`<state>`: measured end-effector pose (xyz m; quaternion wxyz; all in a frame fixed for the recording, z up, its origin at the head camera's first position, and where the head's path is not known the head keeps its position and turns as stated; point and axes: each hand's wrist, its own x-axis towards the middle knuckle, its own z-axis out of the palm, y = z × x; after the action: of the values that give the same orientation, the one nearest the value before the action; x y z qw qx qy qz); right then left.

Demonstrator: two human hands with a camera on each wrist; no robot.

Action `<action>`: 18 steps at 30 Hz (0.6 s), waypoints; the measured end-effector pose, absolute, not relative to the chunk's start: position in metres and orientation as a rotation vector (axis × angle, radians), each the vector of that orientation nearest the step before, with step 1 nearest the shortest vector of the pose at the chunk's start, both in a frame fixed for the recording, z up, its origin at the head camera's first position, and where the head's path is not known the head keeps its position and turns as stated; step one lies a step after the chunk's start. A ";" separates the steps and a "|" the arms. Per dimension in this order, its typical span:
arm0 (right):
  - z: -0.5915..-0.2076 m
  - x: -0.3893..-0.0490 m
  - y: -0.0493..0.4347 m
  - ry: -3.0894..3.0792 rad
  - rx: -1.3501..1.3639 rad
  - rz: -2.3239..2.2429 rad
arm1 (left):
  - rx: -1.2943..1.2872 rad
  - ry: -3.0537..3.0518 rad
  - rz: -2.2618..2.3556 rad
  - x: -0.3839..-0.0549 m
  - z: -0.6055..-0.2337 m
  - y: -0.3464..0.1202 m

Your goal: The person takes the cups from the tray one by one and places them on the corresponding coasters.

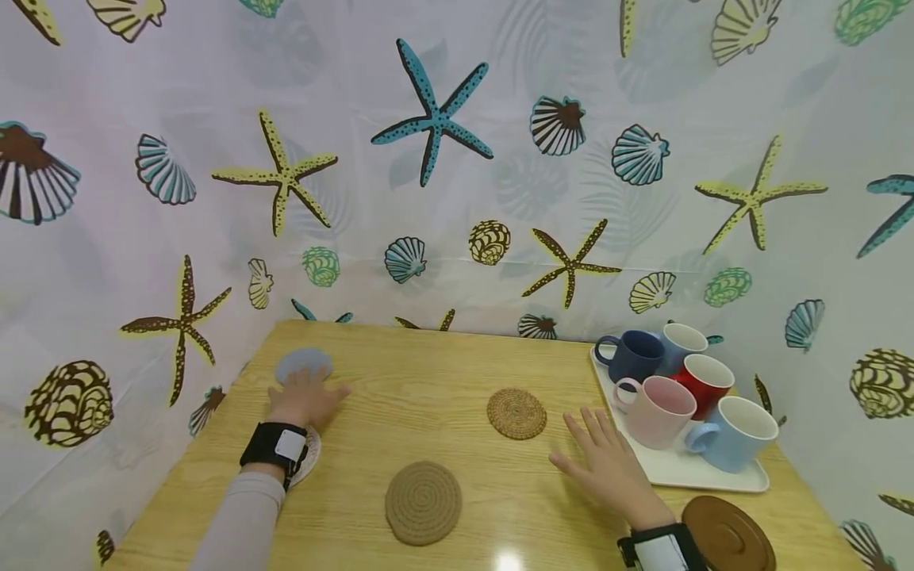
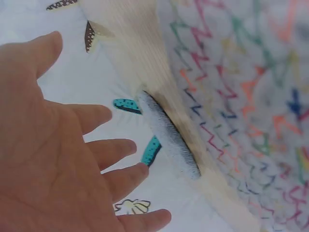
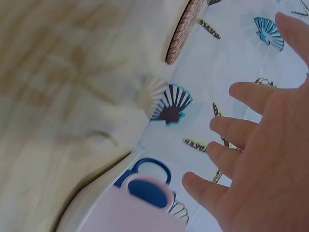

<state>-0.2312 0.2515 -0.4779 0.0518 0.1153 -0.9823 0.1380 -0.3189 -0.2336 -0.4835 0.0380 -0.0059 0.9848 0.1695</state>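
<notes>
On the left of the table, my left hand [image 1: 303, 403] has its fingers spread beside a grey-blue round coaster [image 1: 303, 362], covering its near edge. In the left wrist view that coaster [image 2: 166, 135] lies beyond the fingertips; whether they touch it I cannot tell. Beneath the left wrist a white coaster [image 1: 310, 458] with coloured zigzags is partly hidden. My right hand [image 1: 607, 469], fingers spread and holding nothing, is left of a white tray [image 1: 667, 474]. A small woven coaster [image 1: 517, 413] lies to its upper left. The pink mug [image 1: 658, 412] is the closest mug.
The tray also bears a navy mug [image 1: 635, 357], a red mug [image 1: 708, 382] and light blue mugs, one in front [image 1: 735, 436]. A coiled tan coaster [image 1: 424, 503] lies front centre; a brown disc [image 1: 728, 533] sits by the right wrist. A seashell-patterned cloth [image 1: 457, 214] hangs behind.
</notes>
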 end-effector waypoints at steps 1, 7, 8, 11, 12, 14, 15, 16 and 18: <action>-0.478 -0.234 0.248 -2.992 0.373 0.424 | -0.001 3.044 0.502 -0.316 -0.482 -0.232; -0.483 -0.250 0.225 -3.016 0.509 0.406 | 0.114 3.134 0.440 -0.295 -0.481 -0.226; -0.483 -0.253 0.222 -3.030 0.524 0.408 | 0.132 3.148 0.445 -0.291 -0.482 -0.225; -0.484 -0.260 0.212 -3.076 0.560 0.435 | 0.185 3.183 0.441 -0.277 -0.481 -0.222; -0.485 -0.263 0.209 -3.093 0.564 0.450 | 0.198 3.193 0.432 -0.273 -0.481 -0.222; -0.488 -0.268 0.202 -3.128 0.570 0.479 | 0.214 3.199 0.413 -0.264 -0.480 -0.221; -0.488 -0.270 0.199 -3.146 0.573 0.498 | 0.223 3.195 0.401 -0.260 -0.480 -0.221; -0.489 -0.272 0.195 -3.164 0.572 0.515 | 0.223 3.183 0.406 -0.256 -0.480 -0.221; -0.490 -0.277 0.188 -3.194 0.578 0.546 | 0.222 3.140 0.418 -0.248 -0.479 -0.220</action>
<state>-0.2773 0.1876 -0.4899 -0.0751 0.1751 -0.9676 0.1655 -0.2484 -0.2203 -0.4787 -0.0172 0.0700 0.9887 0.1317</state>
